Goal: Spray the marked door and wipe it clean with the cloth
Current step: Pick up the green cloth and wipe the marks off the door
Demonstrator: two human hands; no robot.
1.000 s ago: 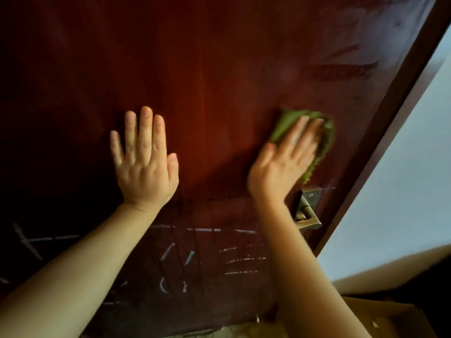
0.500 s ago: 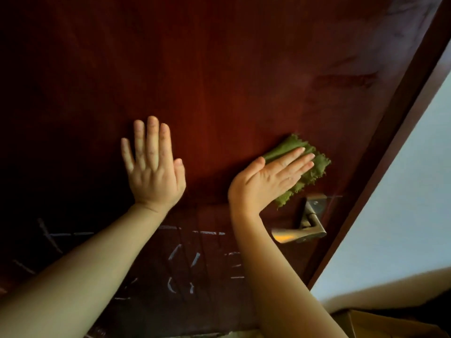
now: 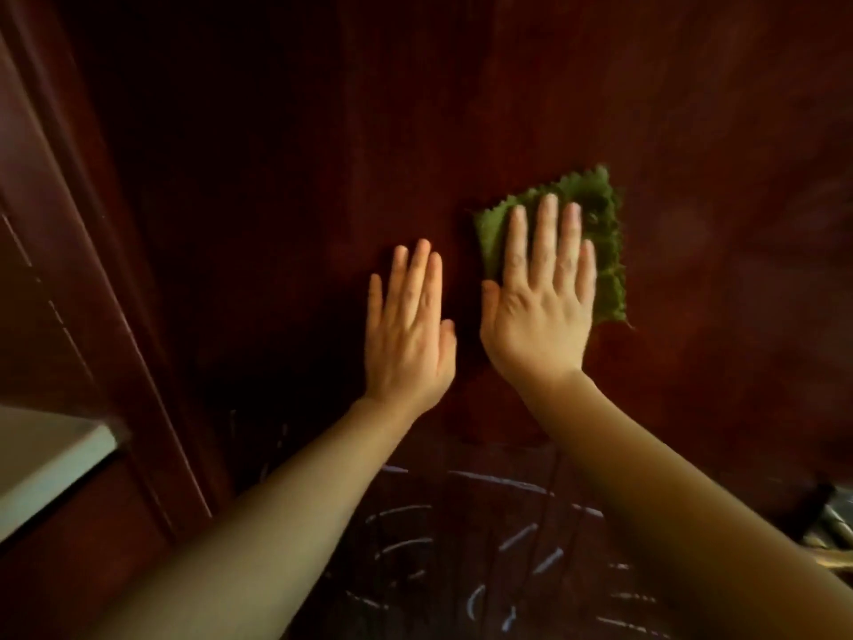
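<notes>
Pressing the green cloth [image 3: 604, 251] flat against the dark red door [image 3: 461, 108] with the right hand [image 3: 540, 307], fingers [image 3: 544, 233] spread and extended, not curled around the fabric at all; merely pinning it by palm pressure. Bracing just beside it with the left hand [image 3: 406, 334], also open and flat on the bare wood, holding nothing.

Leaving the white marks [image 3: 461, 538] lower down, below both wrists, apparently untouched so far. Judging the wiping as well short of done, since the cloth is sitting above the scribbled zone rather than on it.

Risking a few things from here. Letting the cloth slide out from under the palm, with nothing gripping it, especially on a wet, glossy panel. Smearing the marks into a haze instead of lifting them, if working with one soiled face of the cloth. Pushing the door away on its hinges while leaning in, hence the bracing hand. Catching the right forearm on the metal handle [image 3: 831, 533] at the lower right edge during a downward stroke. Dripping spray toward the frame [image 3: 92, 270] on the left.

Reading nothing legible: the marks are looking like loose strokes and arcs, possibly characters, but too blurred to say. Seeing no brand or label; no spray bottle in view.
</notes>
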